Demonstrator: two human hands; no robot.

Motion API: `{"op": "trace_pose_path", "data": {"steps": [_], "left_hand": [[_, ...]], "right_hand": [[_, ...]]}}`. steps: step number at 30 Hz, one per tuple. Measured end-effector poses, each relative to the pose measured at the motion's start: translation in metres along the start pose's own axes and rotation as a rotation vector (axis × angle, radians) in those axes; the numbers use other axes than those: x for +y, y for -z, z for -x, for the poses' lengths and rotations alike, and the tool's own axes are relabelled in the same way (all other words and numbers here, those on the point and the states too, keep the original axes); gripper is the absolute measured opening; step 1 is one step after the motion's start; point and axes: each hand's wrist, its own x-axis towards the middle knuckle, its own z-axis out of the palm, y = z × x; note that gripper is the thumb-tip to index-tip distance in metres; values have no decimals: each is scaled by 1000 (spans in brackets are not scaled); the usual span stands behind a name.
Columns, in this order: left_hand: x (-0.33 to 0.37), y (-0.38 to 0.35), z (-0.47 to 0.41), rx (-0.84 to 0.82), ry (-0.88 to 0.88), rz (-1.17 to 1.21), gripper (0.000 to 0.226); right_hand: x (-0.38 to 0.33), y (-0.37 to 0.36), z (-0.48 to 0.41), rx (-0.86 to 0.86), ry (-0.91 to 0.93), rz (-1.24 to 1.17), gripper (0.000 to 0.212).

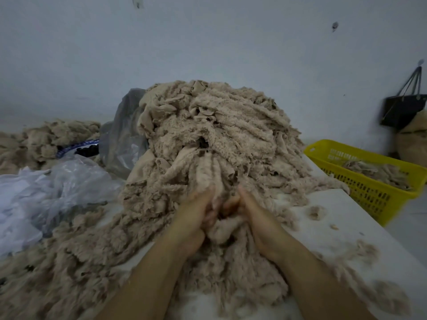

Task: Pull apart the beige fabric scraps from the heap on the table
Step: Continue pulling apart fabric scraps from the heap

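Note:
A tall heap of beige fleecy fabric scraps (215, 135) fills the middle of the white table (342, 218). At its near foot my left hand (194, 215) and my right hand (256, 218) are close together, both gripping a bunch of beige scraps (221, 227) between them. The fingers are blurred and partly buried in the fabric. More loosened scraps (76, 262) spread over the table's near left, under my forearms.
A yellow slotted basket (369, 195) holding some scraps stands off the table's right edge. Crumpled clear plastic bags (57, 188) lie at left, another scrap pile (46, 139) behind them. A dark bag (402, 109) hangs on the wall at right. Fluff tufts (316, 212) dot the table.

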Motion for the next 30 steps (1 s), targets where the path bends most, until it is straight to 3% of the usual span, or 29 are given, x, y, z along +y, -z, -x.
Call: {"op": "trace_pose_path", "data": {"steps": [3, 6, 11, 15, 18, 20, 22, 26, 28, 30], "left_hand": [[-11, -12, 7, -111, -110, -429, 37], [-17, -16, 14, -247, -174, -719, 39], [-6, -18, 20, -336, -151, -691, 38], [-6, -27, 38, -497, -76, -599, 35], [3, -24, 30, -268, -97, -392, 43], [10, -16, 21, -187, -128, -90, 42], [11, -9, 17, -194, -144, 17, 40], [-5, -14, 20, -296, -35, -152, 31], [-9, -19, 21, -300, 6, -251, 34], [-12, -20, 22, -302, 14, -371, 38]], "right_hand": [[2, 1, -4, 25, 45, -130, 59], [-1, 0, -4, 160, 8, -181, 35], [1, 4, -9, 340, -70, -342, 35], [-8, 34, -13, 462, -62, -443, 40], [-11, 38, -15, 486, -7, -730, 35], [-9, 33, -17, 470, 29, -785, 26], [-6, 30, -18, 398, 66, -740, 29], [-1, 14, -10, 17, 33, -364, 64], [2, 4, -4, -151, -25, -278, 62], [0, 1, -1, -183, -11, -300, 45]]}}
